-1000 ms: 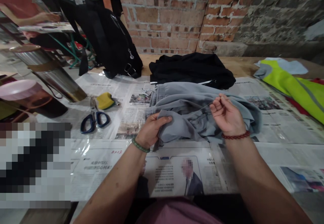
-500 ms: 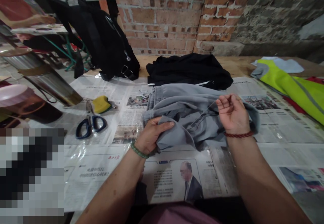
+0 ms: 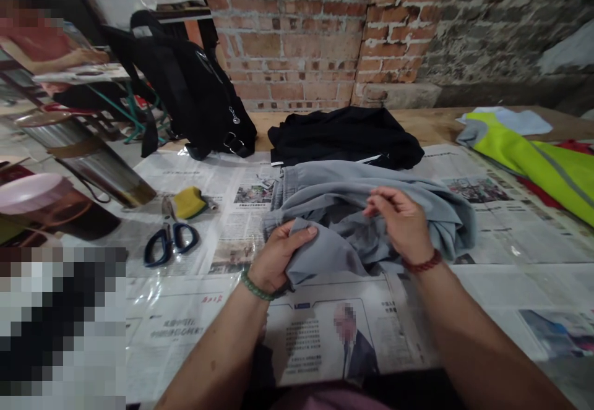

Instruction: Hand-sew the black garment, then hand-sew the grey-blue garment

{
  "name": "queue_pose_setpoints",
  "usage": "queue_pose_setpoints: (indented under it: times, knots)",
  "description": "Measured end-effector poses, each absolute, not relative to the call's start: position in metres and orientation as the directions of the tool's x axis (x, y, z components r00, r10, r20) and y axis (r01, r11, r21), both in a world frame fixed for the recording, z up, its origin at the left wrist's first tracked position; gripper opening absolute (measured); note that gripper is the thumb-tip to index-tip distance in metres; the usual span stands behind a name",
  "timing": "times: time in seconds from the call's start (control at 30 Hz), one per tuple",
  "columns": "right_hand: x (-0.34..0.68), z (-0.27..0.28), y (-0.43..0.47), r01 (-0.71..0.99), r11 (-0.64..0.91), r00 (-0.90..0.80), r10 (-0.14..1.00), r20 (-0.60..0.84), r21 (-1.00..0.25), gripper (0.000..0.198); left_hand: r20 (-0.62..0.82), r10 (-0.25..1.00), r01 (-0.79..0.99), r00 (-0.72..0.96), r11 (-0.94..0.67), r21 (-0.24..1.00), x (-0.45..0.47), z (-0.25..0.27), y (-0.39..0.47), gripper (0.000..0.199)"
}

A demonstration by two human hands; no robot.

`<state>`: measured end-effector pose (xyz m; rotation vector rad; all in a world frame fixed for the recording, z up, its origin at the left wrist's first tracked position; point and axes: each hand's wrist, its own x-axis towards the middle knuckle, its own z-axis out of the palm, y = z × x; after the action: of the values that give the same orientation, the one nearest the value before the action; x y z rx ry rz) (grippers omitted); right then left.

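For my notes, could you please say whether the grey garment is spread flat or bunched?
Bunched: the grey garment lies in heaped folds, part held by the left hand.

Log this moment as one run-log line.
left hand: gripping grey garment | right hand: over garment, fingers curled, any held item too small to tell | scissors: lying left of both hands

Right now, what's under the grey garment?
Newspaper shows along the near and right edges of the grey garment, and apparently runs beneath it. Anything directly underneath is covered by the cloth and cannot be seen.
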<state>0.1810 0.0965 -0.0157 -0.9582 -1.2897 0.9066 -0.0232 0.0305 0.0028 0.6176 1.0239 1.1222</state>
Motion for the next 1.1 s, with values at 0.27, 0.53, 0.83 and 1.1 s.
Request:
queue_pose_setpoints:
  times: [0.27, 0.53, 0.83, 1.1]
  knots:
    - [0.166, -0.019, 0.080, 0.297, 0.710, -0.560, 0.671, 0.485, -0.639, 0.023, -0.312, 0.946, -0.408, 0.092, 0.321, 0.855, -0.024, 0.004, 0.030, 0.021]
    - [0.164, -0.021, 0.078, 0.215, 0.740, -0.603, 0.615, 0.509, -0.638, 0.024, -0.302, 0.949, -0.398, 0.091, 0.312, 0.863, -0.025, 0.001, 0.031, 0.021]
    - [0.156, -0.021, 0.072, 0.080, 0.640, -0.625, 0.629, 0.461, -0.764, 0.023, -0.275, 0.958, -0.371, 0.080, 0.285, 0.884, -0.018, -0.003, 0.032, 0.023]
    - [0.154, -0.024, 0.065, 0.044, 0.426, -0.526, 0.779, 0.342, -0.904, 0.013, -0.236, 0.970, -0.395, 0.057, 0.239, 0.887, -0.004, -0.011, 0.032, 0.019]
